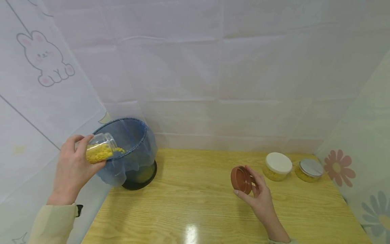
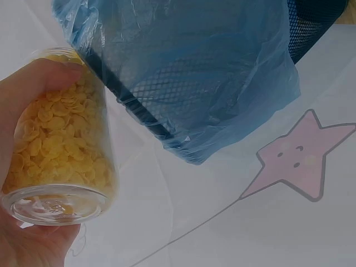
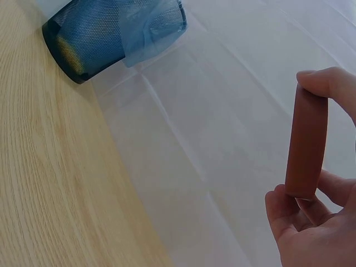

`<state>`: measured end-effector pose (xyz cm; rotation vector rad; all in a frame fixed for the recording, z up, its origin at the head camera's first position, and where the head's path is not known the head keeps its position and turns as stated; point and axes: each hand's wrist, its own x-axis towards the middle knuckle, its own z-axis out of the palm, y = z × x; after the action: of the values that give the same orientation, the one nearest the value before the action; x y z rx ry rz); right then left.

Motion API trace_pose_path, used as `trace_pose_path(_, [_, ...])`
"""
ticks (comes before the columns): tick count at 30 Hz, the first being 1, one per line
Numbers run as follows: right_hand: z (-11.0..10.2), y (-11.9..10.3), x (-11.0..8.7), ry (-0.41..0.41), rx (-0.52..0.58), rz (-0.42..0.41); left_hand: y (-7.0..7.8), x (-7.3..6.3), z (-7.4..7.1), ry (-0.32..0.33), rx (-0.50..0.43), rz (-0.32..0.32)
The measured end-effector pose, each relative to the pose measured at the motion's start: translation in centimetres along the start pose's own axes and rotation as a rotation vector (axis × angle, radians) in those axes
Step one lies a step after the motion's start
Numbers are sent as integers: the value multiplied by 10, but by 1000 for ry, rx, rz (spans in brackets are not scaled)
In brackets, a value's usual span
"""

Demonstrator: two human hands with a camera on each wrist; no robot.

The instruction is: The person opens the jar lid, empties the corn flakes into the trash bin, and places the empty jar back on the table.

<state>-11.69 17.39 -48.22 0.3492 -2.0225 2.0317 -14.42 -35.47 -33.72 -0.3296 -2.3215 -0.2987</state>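
My left hand [image 1: 70, 166] grips a clear jar [image 1: 98, 150] of yellow flakes, tipped sideways with its uncapped mouth at the rim of the bin. Flakes gather at the jar's mouth, a few of them past its lip. In the left wrist view, the jar's base [image 2: 58, 204] faces the camera and flakes fill much of its body. A thin blue bag [image 1: 149, 144] lines the dark mesh bin [image 3: 92, 41] and folds down over its outside. Over the table, my right hand [image 1: 262, 201] holds a reddish-brown lid [image 1: 236, 178] by its edge, thumb opposite fingers, hollow side facing left.
At the table's back right stand a jar with a white lid [image 1: 278, 163] and a jar with a silver lid [image 1: 311, 167], both with yellow contents. The wooden table [image 1: 182, 193] meets a creased pale sheet [image 1: 189, 118] behind. Patterned sheets hang at both sides.
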Motion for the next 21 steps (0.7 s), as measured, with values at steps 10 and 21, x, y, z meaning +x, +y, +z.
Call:
trace_pose_path(10, [-1,2,0,-6,-6,10,-1,4,0,-2,-2,20])
trace_pose_path(21, [-1,3,-1,-8,4,13,0,6,-2,-21,9,39])
